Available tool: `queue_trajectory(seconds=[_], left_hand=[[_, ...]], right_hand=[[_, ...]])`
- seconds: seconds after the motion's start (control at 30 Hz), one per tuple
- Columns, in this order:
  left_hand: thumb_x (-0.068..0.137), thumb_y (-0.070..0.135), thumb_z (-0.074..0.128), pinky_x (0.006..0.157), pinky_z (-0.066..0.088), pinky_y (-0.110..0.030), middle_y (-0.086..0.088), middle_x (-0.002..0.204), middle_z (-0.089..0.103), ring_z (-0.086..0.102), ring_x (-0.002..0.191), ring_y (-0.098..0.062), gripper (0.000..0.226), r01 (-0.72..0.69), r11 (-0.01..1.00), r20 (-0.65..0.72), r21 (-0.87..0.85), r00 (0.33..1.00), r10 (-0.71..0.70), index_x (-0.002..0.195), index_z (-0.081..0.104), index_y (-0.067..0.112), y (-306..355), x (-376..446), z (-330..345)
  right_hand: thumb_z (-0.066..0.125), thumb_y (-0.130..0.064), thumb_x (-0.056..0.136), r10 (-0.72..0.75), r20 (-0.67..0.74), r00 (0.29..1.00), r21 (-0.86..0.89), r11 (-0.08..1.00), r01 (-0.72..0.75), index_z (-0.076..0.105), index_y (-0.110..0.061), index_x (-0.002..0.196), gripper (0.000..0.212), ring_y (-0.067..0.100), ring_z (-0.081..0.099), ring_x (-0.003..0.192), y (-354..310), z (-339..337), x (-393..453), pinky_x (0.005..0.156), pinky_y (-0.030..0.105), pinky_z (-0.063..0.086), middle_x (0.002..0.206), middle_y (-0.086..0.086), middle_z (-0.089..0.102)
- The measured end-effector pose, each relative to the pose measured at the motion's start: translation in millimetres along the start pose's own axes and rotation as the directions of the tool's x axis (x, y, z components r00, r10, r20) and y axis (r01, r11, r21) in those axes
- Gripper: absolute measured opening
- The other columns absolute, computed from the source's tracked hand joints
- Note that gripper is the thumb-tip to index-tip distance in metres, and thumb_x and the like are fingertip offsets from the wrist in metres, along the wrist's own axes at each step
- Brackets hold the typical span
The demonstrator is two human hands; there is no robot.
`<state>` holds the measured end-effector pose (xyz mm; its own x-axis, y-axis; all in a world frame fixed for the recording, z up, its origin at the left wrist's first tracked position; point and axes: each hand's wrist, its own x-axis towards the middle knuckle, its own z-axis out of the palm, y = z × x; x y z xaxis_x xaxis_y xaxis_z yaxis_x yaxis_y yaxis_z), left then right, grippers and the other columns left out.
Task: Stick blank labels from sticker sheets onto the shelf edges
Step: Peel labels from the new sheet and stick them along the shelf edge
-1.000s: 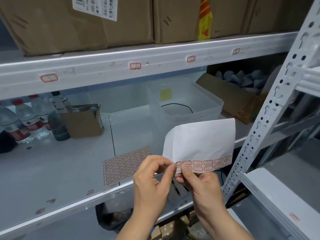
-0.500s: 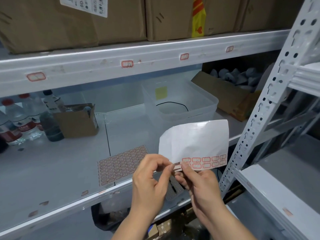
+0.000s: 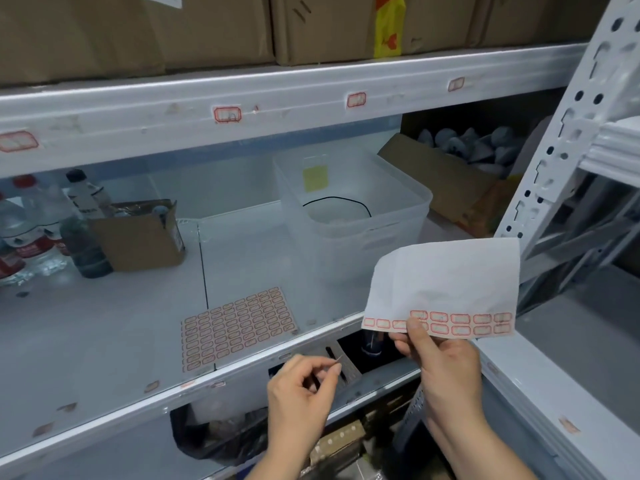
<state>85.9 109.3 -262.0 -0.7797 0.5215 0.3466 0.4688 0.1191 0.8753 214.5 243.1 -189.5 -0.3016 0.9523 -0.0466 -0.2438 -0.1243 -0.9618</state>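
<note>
Below, right hand (image 3: 438, 355) pinching sticker sheet (image 3: 446, 285) – left hand (image 3: 303, 393) pinching a peeled label (image 3: 337, 360), apart

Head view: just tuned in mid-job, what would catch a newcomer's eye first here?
Front and right, the right hand pinches a mostly used sticker sheet by its lower edge, where only the bottom rows of red-bordered labels remain. Beside it, the left hand pinches one peeled label at its fingers. A full sticker sheet lies flat on the middle shelf, and red-bordered labels dot the upper shelf edge.
</note>
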Motion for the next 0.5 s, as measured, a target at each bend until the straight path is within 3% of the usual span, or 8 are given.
queue_trajectory(seconds=[0.2,0.37,0.5], left_hand=[[0.074,0.018,0.091,0.058,0.043,-0.007,0.017,0.072,0.068,0.066,0.067,-0.006,0.029,0.096,0.992,-0.028,0.086,0.995,-0.094,0.075,0.078,0.044,-23,3,21],[0.078,0.032,0.087,0.064,0.058,-0.027,0.025,0.073,0.071,0.068,0.070,-0.001,0.021,0.214,0.965,-0.058,0.153,0.977,-0.207,0.074,0.075,0.050,-24,12,34],[0.079,0.035,0.086,0.065,0.058,-0.027,0.024,0.073,0.072,0.067,0.070,0.004,0.011,0.256,0.951,-0.088,0.174,0.966,-0.244,0.076,0.079,0.044,-23,18,44]], right_hand=[[0.073,-0.044,0.078,0.000,0.050,0.999,-0.050,0.999,0.002,0.081,-0.028,0.095,0.024,0.019,0.080,0.081,9,-12,12,0.067,0.019,0.060,0.086,0.004,0.083],[0.073,-0.048,0.076,-0.005,0.105,0.994,-0.120,0.993,0.018,0.079,-0.018,0.101,0.040,0.018,0.080,0.083,16,-12,20,0.069,0.021,0.062,0.089,0.002,0.083],[0.072,-0.046,0.076,-0.005,0.146,0.989,-0.144,0.989,0.027,0.079,-0.015,0.101,0.040,0.017,0.079,0.082,17,-11,28,0.070,0.023,0.062,0.089,0.001,0.083]])
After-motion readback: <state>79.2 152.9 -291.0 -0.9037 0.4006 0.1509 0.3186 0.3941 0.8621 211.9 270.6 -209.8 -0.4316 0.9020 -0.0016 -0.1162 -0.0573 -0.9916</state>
